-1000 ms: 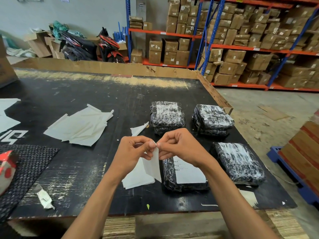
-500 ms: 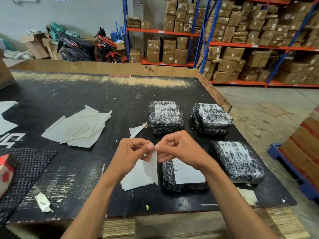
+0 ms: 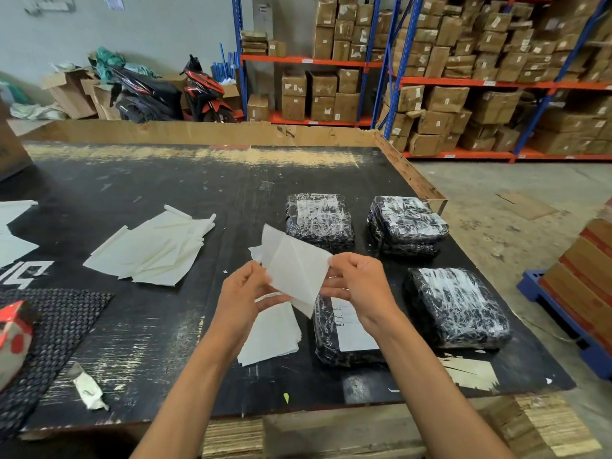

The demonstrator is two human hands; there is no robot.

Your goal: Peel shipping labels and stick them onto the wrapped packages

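Peeling in progress: the left hand pinches the backing and the right hand pinches the opposite edge of a thin white rectangular paper shipping label, held in the air above the near edge of the black bench, over a stack of white label sheets. Judged light, limp and tacky, the label should be gripped only at its corners. Four black plastic-wrapped packages lie toward the bench's right edge, well apart from the spent white backing sheets.
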